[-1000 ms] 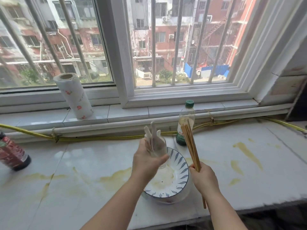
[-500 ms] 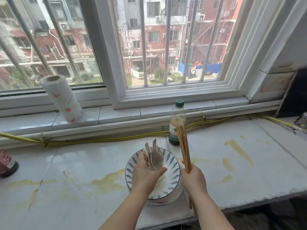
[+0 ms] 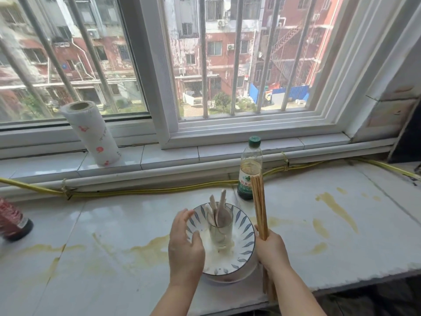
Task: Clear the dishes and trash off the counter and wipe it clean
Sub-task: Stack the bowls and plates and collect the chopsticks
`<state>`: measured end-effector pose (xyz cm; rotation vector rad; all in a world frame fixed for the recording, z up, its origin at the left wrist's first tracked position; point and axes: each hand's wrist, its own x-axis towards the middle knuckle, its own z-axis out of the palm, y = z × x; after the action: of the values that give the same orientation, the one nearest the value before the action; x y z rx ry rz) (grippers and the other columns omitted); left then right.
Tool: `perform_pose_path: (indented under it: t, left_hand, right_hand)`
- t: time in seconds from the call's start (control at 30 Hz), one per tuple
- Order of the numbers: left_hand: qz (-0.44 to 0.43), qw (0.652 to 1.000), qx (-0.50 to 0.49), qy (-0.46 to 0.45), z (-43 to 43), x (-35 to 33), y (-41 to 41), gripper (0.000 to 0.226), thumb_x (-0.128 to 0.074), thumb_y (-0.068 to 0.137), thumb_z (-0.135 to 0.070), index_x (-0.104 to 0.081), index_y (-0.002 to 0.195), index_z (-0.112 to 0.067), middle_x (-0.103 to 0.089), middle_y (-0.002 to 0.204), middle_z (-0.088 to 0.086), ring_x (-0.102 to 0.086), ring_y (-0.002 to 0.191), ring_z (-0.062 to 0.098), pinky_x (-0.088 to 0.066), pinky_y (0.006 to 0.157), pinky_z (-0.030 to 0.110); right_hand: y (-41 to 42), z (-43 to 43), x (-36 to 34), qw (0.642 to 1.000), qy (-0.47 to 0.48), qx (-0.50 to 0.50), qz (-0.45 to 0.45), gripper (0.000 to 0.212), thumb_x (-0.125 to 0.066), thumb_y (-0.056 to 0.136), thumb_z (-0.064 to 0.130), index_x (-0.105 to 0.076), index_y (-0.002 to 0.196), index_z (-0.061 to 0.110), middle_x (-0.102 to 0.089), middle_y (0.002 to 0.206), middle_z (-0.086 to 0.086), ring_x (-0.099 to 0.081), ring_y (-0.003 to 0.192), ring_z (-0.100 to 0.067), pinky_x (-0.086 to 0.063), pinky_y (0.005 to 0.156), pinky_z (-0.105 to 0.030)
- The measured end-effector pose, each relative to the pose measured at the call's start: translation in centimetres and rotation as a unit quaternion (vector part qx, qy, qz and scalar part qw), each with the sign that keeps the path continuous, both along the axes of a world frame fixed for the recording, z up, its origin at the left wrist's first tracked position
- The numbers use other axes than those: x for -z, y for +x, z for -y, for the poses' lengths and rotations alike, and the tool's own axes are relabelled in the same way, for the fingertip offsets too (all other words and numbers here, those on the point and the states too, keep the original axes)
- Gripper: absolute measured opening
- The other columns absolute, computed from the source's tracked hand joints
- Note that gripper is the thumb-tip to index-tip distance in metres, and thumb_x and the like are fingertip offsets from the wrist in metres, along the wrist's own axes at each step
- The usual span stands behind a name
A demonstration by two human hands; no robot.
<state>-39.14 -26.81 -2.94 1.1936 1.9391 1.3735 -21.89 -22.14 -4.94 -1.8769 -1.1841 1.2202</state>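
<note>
While the left hand (image 3: pixel 185 245) is hovering open over the left rim of the bowl (image 3: pixel 241 252), fingers spread and curving toward the glass (image 3: pixel 220 233) with a small gap between them, I am counting what is sitting on the counter (image 3: pixel 114 224). One blue-leaf patterned bowl is resting near the front edge, and it is sitting on a second white dish (image 3: pixel 230 279) whose edge is just showing beneath it. One glass is standing upright in the bowl, and pale spoons (image 3: pixel 219 208) are sticking up out of it; I am making out about three, but they are overlapping too much for a firm count.

My right hand (image 3: pixel 271 252) is clamping a thick bundle of chopsticks (image 3: pixel 259 206) upright just beside the bowl's right rim. I cannot count the sticks. Their tips are crossing in front of the one green-capped bottle (image 3: pixel 249 156), which is standing behind the bowl.

Several yellowish stains (image 3: pixel 337 208) are spreading over the counter on both sides of the bowl. One dark bottle (image 3: pixel 13 222) is showing blurred at the far left. One paper towel roll (image 3: pixel 91 133) is standing on the window sill (image 3: pixel 159 158), and one yellow hose (image 3: pixel 136 191) is running along the wall below it.
</note>
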Motion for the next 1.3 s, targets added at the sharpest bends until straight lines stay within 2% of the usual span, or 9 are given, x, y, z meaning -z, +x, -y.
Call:
perform_pose_path:
  t: [0.17, 0.3, 0.47, 0.6, 0.77, 0.97, 1.13, 1.23, 1.3]
  left_hand:
    - [0.152, 0.978, -0.052, -0.133, -1.2, 0.6, -2.3, 0.055, -0.049, 0.097, -0.020, -0.029, 0.147, -0.020, -0.028, 0.153, -0.001, -0.030, 0.140, 0.021, -0.030, 0.113, 0.040]
    - [0.296, 0.933, -0.017, -0.203, -2.5, 1.3, -3.2, 0.048, -0.045, 0.100, -0.023, -0.034, 0.146, -0.016, -0.039, 0.148, 0.005, -0.042, 0.132, 0.026, -0.037, 0.103, 0.037]
    - [0.329, 0.914, 0.017, -0.239, -3.4, 1.6, -3.5, 0.031, -0.041, 0.101, -0.023, -0.053, 0.129, -0.015, -0.059, 0.126, 0.006, -0.059, 0.105, 0.022, -0.049, 0.077, 0.032]
    - [0.347, 0.898, 0.036, -0.268, -3.8, 2.3, -4.4, 0.045, -0.053, 0.094, -0.036, -0.048, 0.136, -0.021, -0.053, 0.137, 0.005, -0.052, 0.122, 0.029, -0.044, 0.102, 0.049]
    - [0.420, 0.861, 0.081, -0.276, -3.8, 1.2, -4.9, 0.019, -0.047, 0.100, -0.021, -0.059, 0.109, -0.011, -0.069, 0.105, 0.017, -0.067, 0.090, 0.033, -0.054, 0.063, 0.038]
    - [0.425, 0.855, 0.083, -0.285, -4.3, 0.6, -4.8, 0.019, -0.045, 0.100, -0.021, -0.059, 0.107, -0.010, -0.069, 0.101, 0.018, -0.066, 0.092, 0.035, -0.054, 0.075, 0.045]
    - [0.356, 0.881, 0.045, -0.307, -4.5, 1.6, -4.4, 0.043, -0.054, 0.093, -0.037, -0.047, 0.128, -0.013, -0.055, 0.129, 0.012, -0.055, 0.115, 0.036, -0.046, 0.097, 0.053]
    - [0.354, 0.882, 0.044, -0.307, -4.6, 2.8, -4.7, 0.051, -0.055, 0.092, -0.040, -0.046, 0.134, -0.012, -0.054, 0.133, 0.014, -0.054, 0.118, 0.035, -0.045, 0.100, 0.051]
    - [0.366, 0.882, 0.055, -0.293, -4.3, 1.5, -4.2, 0.041, -0.053, 0.094, -0.037, -0.054, 0.125, -0.012, -0.062, 0.122, 0.015, -0.062, 0.108, 0.034, -0.049, 0.095, 0.051]
  right_hand:
    - [0.1, -0.6, 0.5, 0.998, -0.016, 0.046, -0.045, 0.012, -0.069, 0.082, 0.038, -0.058, 0.081, 0.034, -0.064, 0.082, 0.009, -0.064, 0.090, -0.026, -0.055, 0.086, -0.045]
    - [-0.1, -1.1, 0.8, 0.997, -0.029, 0.055, -0.055, 0.016, -0.073, 0.078, 0.039, -0.067, 0.083, 0.025, -0.071, 0.081, 0.002, -0.067, 0.081, -0.024, -0.056, 0.073, -0.038]
    - [-0.3, -1.2, 1.1, 0.992, -0.041, 0.085, -0.082, 0.017, -0.073, 0.079, 0.033, -0.070, 0.091, 0.021, -0.073, 0.083, -0.003, -0.068, 0.079, -0.025, -0.045, 0.058, -0.026]
    - [-0.3, -1.2, 0.9, 0.991, -0.039, 0.089, -0.094, 0.009, -0.070, 0.082, 0.032, -0.069, 0.087, 0.024, -0.073, 0.083, -0.002, -0.067, 0.078, -0.025, -0.044, 0.055, -0.025]
    - [-0.4, -1.2, 1.0, 0.985, -0.054, 0.105, -0.123, 0.010, -0.073, 0.080, 0.028, -0.070, 0.089, 0.024, -0.074, 0.086, -0.004, -0.069, 0.082, -0.024, -0.057, 0.072, -0.033]
    - [-0.4, -1.2, 0.6, 0.980, -0.056, 0.125, -0.141, 0.008, -0.073, 0.081, 0.022, -0.071, 0.088, 0.019, -0.073, 0.084, -0.004, -0.068, 0.080, -0.023, -0.057, 0.074, -0.033]
    - [-0.5, -1.2, 0.6, 0.983, -0.057, 0.111, -0.134, 0.015, -0.074, 0.081, 0.027, -0.071, 0.093, 0.019, -0.072, 0.087, -0.002, -0.067, 0.084, -0.022, -0.056, 0.077, -0.032]
    - [-0.4, -1.2, 0.3, 0.984, -0.054, 0.106, -0.134, 0.019, -0.073, 0.082, 0.027, -0.069, 0.098, 0.019, -0.070, 0.087, 0.002, -0.065, 0.084, -0.017, -0.052, 0.069, -0.028]
    - [-0.3, -1.3, 0.5, 0.984, -0.053, 0.104, -0.135, 0.021, -0.073, 0.082, 0.027, -0.069, 0.100, 0.019, -0.069, 0.089, 0.002, -0.065, 0.085, -0.018, -0.052, 0.069, -0.028]
